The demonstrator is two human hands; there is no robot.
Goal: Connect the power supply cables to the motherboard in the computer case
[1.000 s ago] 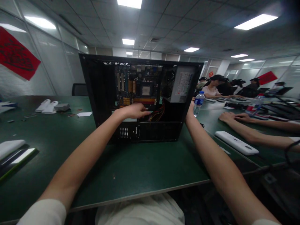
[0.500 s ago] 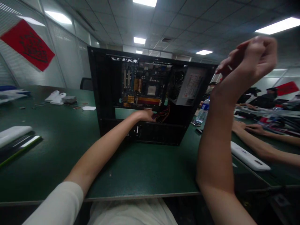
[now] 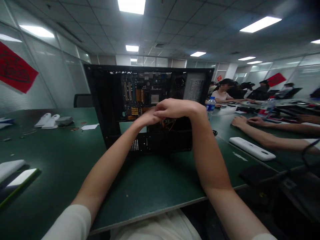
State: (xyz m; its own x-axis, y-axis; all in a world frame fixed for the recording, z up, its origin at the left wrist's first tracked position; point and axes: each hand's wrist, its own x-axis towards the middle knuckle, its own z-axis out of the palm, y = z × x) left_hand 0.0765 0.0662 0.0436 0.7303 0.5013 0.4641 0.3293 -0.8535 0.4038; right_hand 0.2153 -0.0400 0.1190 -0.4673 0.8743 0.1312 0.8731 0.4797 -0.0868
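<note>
A black computer case [image 3: 98, 110] stands on its edge in front of me with its side uncovered. Inside it are a motherboard [image 3: 128, 88], a square silver processor [image 3: 154, 99] and a power supply [image 3: 196, 87] at the upper right. My left hand [image 3: 148, 117] is at the motherboard's lower edge; its fingers are hidden behind my other hand. My right hand [image 3: 172, 108] crosses in front of the board, fingers bent and closed by the left one; whatever they grip is hidden. Thin coloured cables [image 3: 170, 124] hang just below.
On the green table [image 3: 155, 183], white objects [image 3: 50, 120] and a grey block [image 3: 64, 121] lie at the left. A water bottle [image 3: 210, 106] and a long white object [image 3: 252, 148] are on the right, near another person's arms [image 3: 270, 136].
My right hand has come down from above the case's right corner to my left hand at the board. My view has turned to the right.
</note>
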